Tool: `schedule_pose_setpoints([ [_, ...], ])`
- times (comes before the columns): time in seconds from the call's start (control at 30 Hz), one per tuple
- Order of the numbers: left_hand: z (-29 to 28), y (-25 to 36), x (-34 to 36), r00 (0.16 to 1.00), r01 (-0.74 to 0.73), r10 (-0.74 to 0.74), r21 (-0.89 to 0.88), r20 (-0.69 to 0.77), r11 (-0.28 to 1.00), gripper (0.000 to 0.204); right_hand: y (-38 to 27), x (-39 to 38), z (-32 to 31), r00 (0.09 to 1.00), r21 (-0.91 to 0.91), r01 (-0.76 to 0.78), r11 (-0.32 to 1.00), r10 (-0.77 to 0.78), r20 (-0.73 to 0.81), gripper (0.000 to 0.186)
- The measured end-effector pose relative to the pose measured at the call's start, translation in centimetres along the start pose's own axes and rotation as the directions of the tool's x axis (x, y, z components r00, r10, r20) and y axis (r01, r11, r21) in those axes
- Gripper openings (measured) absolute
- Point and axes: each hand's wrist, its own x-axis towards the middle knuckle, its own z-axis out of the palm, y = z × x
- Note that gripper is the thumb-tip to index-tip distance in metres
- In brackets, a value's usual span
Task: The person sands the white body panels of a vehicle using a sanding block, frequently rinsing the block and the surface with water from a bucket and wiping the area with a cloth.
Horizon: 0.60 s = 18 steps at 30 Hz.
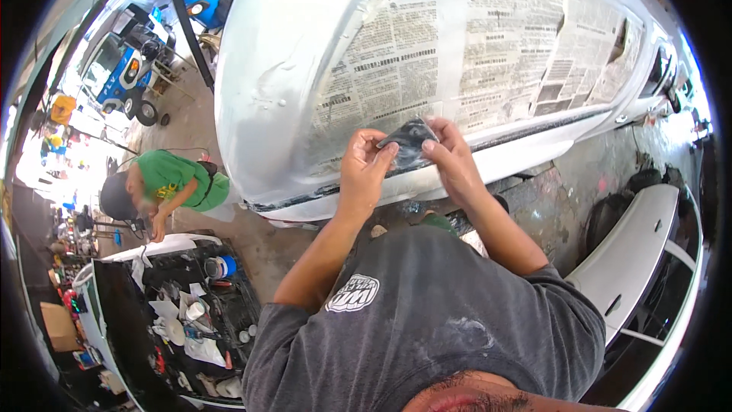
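Observation:
Between my two hands is a small folded piece of dark sandpaper (412,138), streaked with pale residue. My left hand (364,166) pinches its left side between thumb and fingers. On the opposite side, the thumb and fingers of my right hand (451,154) grip its edge. Both hands are held in front of a white car body (263,99), which has dull, whitish patches. Newspaper (396,61) covers its side windows, and a dark trim strip runs along below them. Whether the sandpaper touches the car I cannot tell.
On the left, a person in a green shirt (169,178) bends over near a pickup bed (245,275) strewn with tools, cups and rags. A white car door (637,240) stands at the right. Blue vehicles (107,69) are parked farther back, past a dark post (187,27).

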Motion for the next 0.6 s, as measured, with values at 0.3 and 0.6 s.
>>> schedule_pose_setpoints([
  [0.3, 4.0, 0.8, -0.6, 0.998, -0.039, 0.014, -0.435, -0.060, 0.899, 0.020, -2.4, 3.4, 1.8, 0.967, 0.088, 0.097, 0.991, -0.115, 0.226, 0.027],
  [0.6, 0.0, -6.3, -4.4, 0.994, 0.067, -0.038, 0.292, -0.103, 0.954, 0.029, -22.6, 16.8, 6.4, 0.439, -0.493, 0.812, -0.312, -0.231, 0.868, 0.010],
])
